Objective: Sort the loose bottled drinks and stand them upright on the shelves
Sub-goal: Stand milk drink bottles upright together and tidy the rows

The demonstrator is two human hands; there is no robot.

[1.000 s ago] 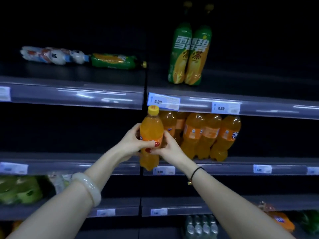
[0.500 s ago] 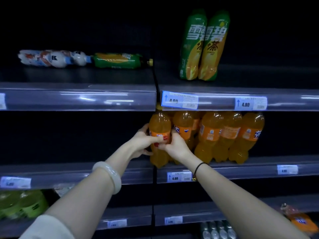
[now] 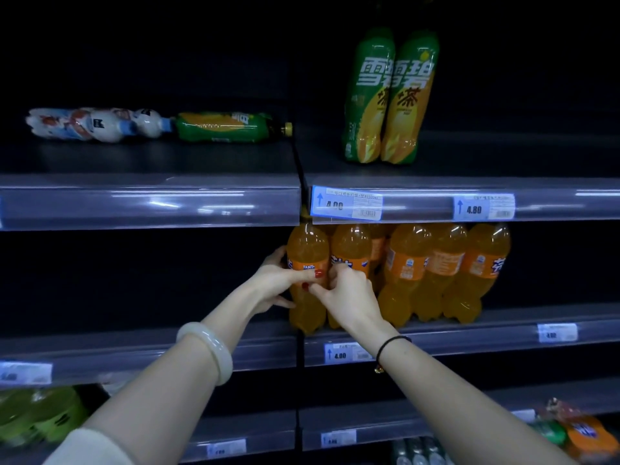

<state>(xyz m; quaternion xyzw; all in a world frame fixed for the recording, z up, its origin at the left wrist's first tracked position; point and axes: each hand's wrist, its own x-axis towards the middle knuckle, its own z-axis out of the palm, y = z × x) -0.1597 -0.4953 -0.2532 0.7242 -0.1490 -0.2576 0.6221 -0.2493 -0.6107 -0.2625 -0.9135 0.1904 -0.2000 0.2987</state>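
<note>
Dim shop shelving: dark metal tiers with clear plastic price rails on the front edges

Middle shelf [image 3: 536, 318], right bay: row of upright orange plastic soda bottles [image 3: 432, 270], standing touching one another. At the left end of that row, on the seam between the two bays, is the orange plastic soda bottle with the Fanta label band [image 3: 307, 245], the one I am working. It is upright and touches its neighbour on the right. Its base is at the near lip of the shelf; I cannot tell whether its weight is fully down

Grip: left hand [image 3: 275, 281] wraps the label band from the left, thumb across the front. Right hand [image 3: 349, 293] curls in from the right, fingertips pinching the same bottle at the front, just under the label. Both hands are closed on it and hold nothing else

Step, as I judge it: placing this bottle into the orange row, close to done. The next move calls for seating the base flat, nudging it farther from the lip, then easing both hands off without tipping the neighbours

Left to do, by the look of it: on the upper shelf [image 3: 151, 159], left bay, a green-and-yellow plastic bottle [image 3: 228, 127] and white plastic bottles with blue and red print [image 3: 90, 124] lie on their sides. Two tall green-and-yellow tea bottles [image 3: 391, 95] stand upright in the right bay, the likely home for the lying green one
</note>
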